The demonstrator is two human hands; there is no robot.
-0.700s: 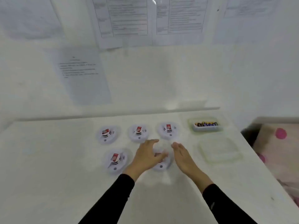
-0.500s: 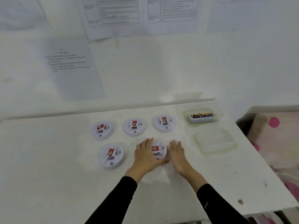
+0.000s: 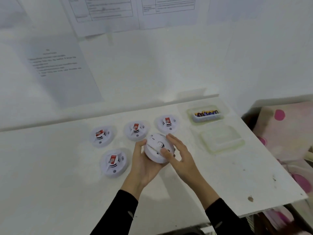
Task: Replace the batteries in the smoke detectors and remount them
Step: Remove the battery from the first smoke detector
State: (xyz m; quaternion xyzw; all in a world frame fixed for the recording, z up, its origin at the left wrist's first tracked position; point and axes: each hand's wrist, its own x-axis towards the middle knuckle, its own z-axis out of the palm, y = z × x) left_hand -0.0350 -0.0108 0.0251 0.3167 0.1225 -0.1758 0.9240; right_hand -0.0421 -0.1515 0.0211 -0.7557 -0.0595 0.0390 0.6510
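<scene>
Long black sleeves (image 3: 118, 216) cover both forearms

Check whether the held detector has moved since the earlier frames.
Yes. The detector has risen off the table and turned over, closer to the back-right detector.

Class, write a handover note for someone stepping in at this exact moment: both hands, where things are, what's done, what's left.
Left hand cradles the held detector above the table, back side up.
Right hand grips its right edge, thumb on the back.
Four other detectors lie face up on the table.
Battery tub open at back right, lid in front of it.
Done: one detector in hand, turned over.
Left: open it, swap the battery, do the other four, remount all.
</scene>
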